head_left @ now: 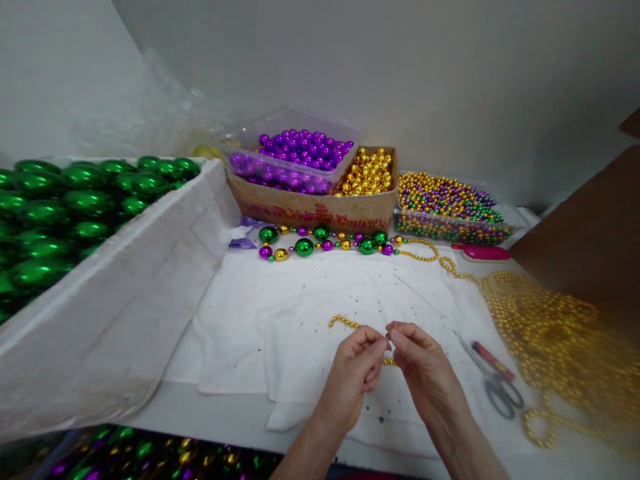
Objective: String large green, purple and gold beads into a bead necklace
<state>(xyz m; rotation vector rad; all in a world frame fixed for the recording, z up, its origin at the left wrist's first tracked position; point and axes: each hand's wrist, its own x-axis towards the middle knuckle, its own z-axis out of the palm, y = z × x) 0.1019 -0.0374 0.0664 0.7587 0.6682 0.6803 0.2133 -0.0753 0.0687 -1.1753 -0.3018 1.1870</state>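
Observation:
My left hand and my right hand are close together over the white cloth, each closed in a pinch. What their fingertips grip is too small to make out. A short strand of gold beads passes behind my left hand, with a few beads showing between the hands; whether it is held or lies on the cloth, I cannot tell. Beyond them lies a necklace of large green, purple and gold beads, ending in a fine gold chain of beads. A thin needle-like wire rests on the cloth.
Scissors and a red-handled tool lie right of my hands, by piled gold bead strands. A white foam box of green beads stands left. Behind are a carton, a tub of mixed beads and a pink object.

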